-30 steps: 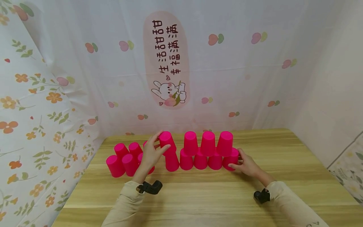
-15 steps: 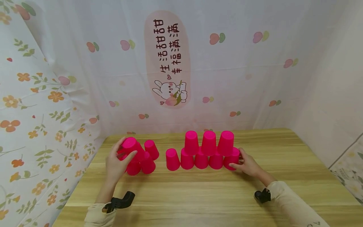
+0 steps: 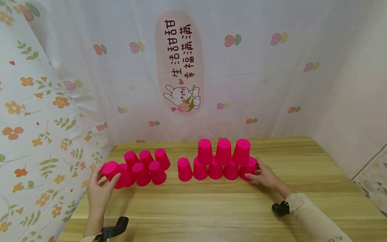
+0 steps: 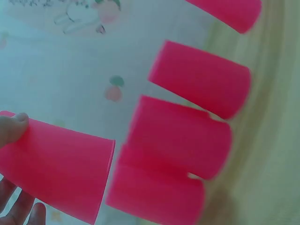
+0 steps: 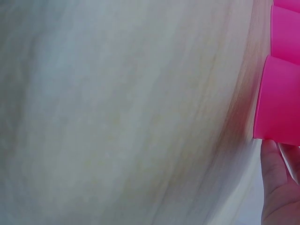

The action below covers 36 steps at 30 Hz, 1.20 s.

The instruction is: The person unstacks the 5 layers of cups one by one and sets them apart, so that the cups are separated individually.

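At the left, my left hand point(image 3: 99, 191) grips an upside-down pink cup point(image 3: 112, 172) with thumb and fingers on opposite sides. That held cup point(image 4: 61, 168) is clear of the others in the left wrist view; in the head view it overlaps the nearest cup of the left group point(image 3: 141, 174). On the right, several inverted cups stand in a row, with three more cups point(image 3: 223, 152) on top, bridging the right-hand ones. My right hand point(image 3: 266, 174) holds the row's rightmost cup point(image 3: 248, 169), thumb in front and fingers at its far side. The row's leftmost cup point(image 3: 185, 169) bears nothing.
The left group stands in two rows of inverted cups, with a cup point(image 3: 162, 159) at its back right. Under everything is a wood-grain table point(image 3: 205, 211). A patterned curtain point(image 3: 257, 84) hangs behind the table, and a floral cloth point(image 3: 39, 134) hangs along the left.
My left hand has carried the cup leftward, from above the row's leftmost cup, across the left group, to its left end. My right hand has stayed at the rightmost cup.
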Available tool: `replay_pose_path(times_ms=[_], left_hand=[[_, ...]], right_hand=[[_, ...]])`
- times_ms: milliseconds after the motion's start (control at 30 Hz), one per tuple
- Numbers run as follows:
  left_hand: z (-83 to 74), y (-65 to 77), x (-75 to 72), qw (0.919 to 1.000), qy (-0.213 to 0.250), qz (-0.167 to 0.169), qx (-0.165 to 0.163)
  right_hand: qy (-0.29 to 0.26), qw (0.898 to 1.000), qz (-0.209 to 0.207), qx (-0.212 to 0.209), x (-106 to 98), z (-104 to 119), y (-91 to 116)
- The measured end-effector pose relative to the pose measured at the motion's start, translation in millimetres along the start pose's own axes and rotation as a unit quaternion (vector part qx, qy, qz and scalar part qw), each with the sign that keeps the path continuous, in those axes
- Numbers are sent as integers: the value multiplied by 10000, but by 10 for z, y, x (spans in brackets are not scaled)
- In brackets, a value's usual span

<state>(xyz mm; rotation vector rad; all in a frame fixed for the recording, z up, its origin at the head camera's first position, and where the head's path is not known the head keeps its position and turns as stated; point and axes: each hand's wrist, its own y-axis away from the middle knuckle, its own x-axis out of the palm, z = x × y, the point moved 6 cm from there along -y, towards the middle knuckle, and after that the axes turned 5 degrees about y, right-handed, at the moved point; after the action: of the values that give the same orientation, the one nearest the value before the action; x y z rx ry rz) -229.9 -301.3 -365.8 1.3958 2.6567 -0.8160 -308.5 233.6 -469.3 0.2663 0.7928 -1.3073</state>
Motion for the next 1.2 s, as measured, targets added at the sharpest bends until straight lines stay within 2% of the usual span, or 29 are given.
replay_pose_path(times_ms=[133, 300, 467, 567, 733, 1200], left_hand=[[172, 40, -20, 9999, 29, -113, -126], [390, 115, -15, 9982, -40, -203, -566], [573, 178, 19, 9951, -83, -58, -987], [665, 203, 42, 9936, -44, 92, -1122], [740, 225, 70, 9937, -25, 224, -1101], [778, 215, 65, 9942, -16, 277, -1043]], right_hand=[[-34, 10000, -12, -14, 0, 3, 0], [-4, 10000, -23, 10, -3, 3, 4], [70, 10000, -35, 12, -5, 8, 4], [79, 10000, -9, 12, -3, 11, 2], [71, 10000, -27, 7, -9, 14, 5], [50, 10000, -48, -55, 6, 11, -2]])
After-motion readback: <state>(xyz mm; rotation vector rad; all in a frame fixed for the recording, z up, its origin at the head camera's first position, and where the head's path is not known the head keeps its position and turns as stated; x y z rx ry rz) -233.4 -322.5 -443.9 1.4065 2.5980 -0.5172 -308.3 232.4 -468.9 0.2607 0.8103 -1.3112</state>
